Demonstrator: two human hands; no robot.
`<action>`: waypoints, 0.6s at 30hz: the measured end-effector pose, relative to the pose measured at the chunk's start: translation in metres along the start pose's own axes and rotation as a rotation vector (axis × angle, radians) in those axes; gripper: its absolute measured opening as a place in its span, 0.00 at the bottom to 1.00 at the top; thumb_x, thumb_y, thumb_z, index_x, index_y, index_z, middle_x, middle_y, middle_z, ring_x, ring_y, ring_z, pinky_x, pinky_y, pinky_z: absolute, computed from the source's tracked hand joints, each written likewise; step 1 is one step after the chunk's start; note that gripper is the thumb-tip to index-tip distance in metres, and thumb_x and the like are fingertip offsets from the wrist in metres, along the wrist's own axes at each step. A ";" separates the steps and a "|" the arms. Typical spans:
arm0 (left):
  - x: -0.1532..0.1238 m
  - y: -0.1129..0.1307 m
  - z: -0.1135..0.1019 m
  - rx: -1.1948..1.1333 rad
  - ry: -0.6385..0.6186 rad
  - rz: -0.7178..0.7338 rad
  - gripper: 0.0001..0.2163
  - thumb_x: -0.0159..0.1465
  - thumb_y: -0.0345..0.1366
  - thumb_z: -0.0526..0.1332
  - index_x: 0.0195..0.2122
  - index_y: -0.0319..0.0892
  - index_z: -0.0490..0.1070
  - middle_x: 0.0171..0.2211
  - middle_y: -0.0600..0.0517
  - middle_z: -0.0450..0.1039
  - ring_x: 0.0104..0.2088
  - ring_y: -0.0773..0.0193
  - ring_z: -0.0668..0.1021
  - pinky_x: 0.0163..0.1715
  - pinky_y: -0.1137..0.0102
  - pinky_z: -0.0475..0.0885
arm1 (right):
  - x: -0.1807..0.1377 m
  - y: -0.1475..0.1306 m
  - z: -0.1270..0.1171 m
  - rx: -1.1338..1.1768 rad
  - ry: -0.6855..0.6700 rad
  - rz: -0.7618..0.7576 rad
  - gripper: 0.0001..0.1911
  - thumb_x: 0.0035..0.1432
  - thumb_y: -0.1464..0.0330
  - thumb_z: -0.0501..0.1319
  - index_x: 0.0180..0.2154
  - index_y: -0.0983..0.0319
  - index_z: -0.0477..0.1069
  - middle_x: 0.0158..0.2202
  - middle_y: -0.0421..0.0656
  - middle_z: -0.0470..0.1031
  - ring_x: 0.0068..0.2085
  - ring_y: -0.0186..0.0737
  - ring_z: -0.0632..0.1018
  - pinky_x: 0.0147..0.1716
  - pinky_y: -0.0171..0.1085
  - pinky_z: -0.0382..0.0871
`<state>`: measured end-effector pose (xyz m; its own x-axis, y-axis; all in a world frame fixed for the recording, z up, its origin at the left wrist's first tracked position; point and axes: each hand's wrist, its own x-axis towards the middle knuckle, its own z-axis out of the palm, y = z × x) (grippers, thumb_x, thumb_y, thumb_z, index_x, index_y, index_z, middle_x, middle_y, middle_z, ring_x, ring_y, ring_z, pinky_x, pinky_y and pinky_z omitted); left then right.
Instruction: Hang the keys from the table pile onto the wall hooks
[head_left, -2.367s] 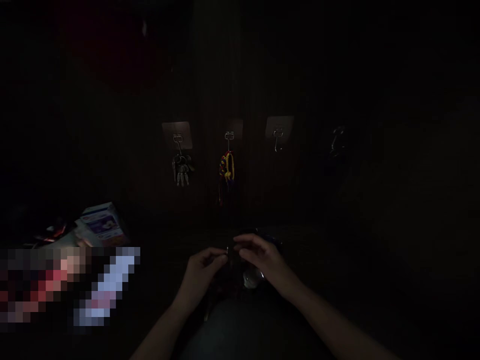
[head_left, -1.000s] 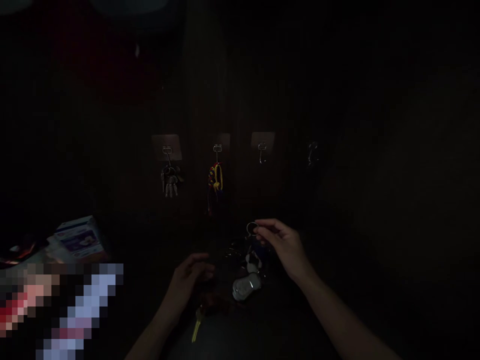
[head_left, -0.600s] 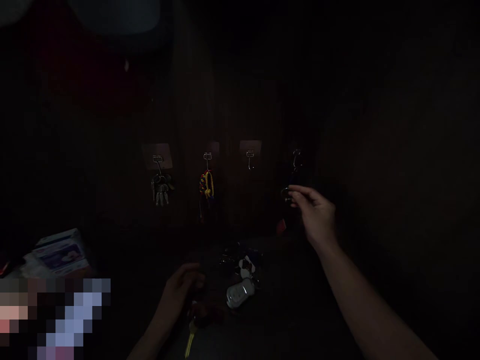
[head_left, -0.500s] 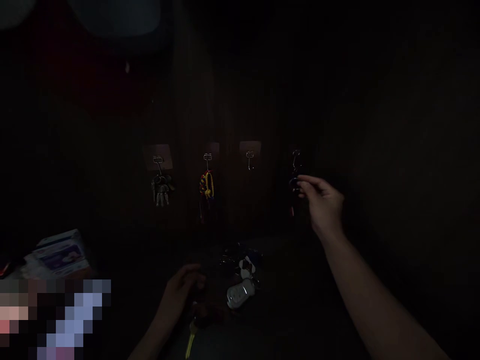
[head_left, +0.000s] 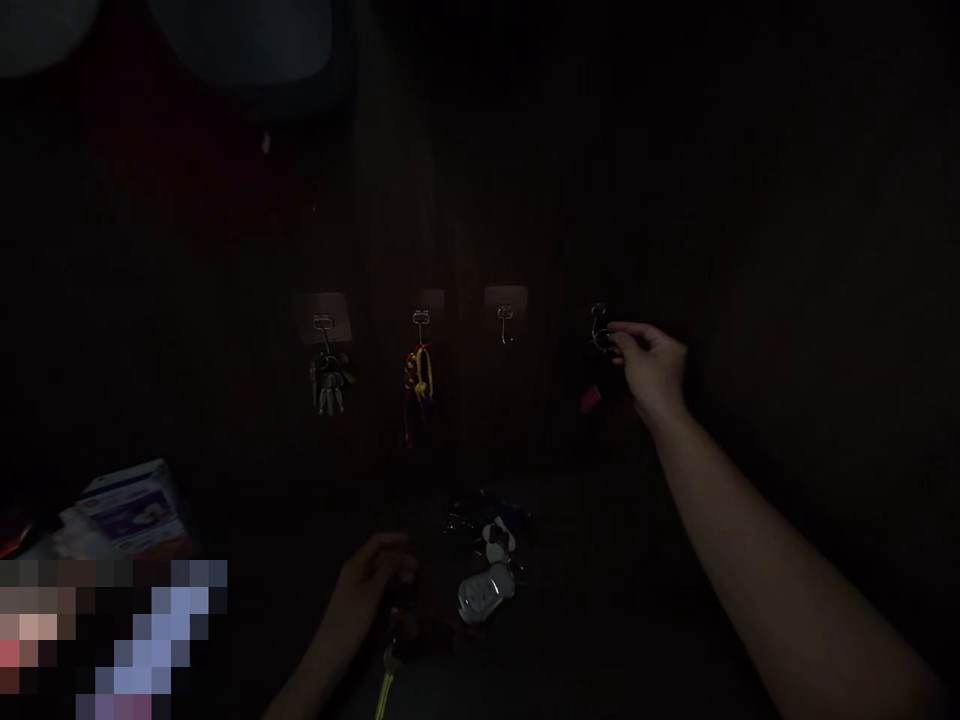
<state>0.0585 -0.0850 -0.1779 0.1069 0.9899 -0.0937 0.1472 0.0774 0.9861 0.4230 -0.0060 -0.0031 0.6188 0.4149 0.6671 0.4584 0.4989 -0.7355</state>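
The scene is very dark. My right hand (head_left: 651, 368) is raised to the rightmost wall hook (head_left: 598, 322), its fingers pinched on a key ring (head_left: 604, 340) with a small red tag (head_left: 590, 399) dangling below. My left hand (head_left: 371, 590) rests low on the dark surface, fingers curled over a dark bunch with a yellow key (head_left: 386, 680) sticking out beneath it. A pile of keys with a white fob (head_left: 484, 592) lies just right of that hand.
Four hooks run along the dark wall: the first holds a bunch of metal keys (head_left: 328, 382), the second a red, yellow and blue cord (head_left: 418, 372), the third hook (head_left: 506, 322) is bare. A printed box (head_left: 131, 505) lies at the left.
My right hand lifted a key ring out of the pile and carried it up and right to the rightmost hook. The left hand stayed down by the yellow key.
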 end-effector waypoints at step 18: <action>0.003 0.000 -0.001 0.060 -0.043 0.026 0.15 0.56 0.44 0.56 0.40 0.42 0.70 0.30 0.50 0.78 0.36 0.59 0.78 0.39 0.68 0.70 | -0.025 0.026 -0.005 0.125 -0.030 0.131 0.13 0.47 0.67 0.60 0.37 0.60 0.74 0.34 0.40 0.76 0.29 0.31 0.74 0.21 0.28 0.66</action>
<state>0.0576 -0.0821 -0.1783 0.1532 0.9853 -0.0753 0.2023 0.0433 0.9784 0.4226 -0.0073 -0.0395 0.6482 0.5040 0.5708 0.2906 0.5292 -0.7972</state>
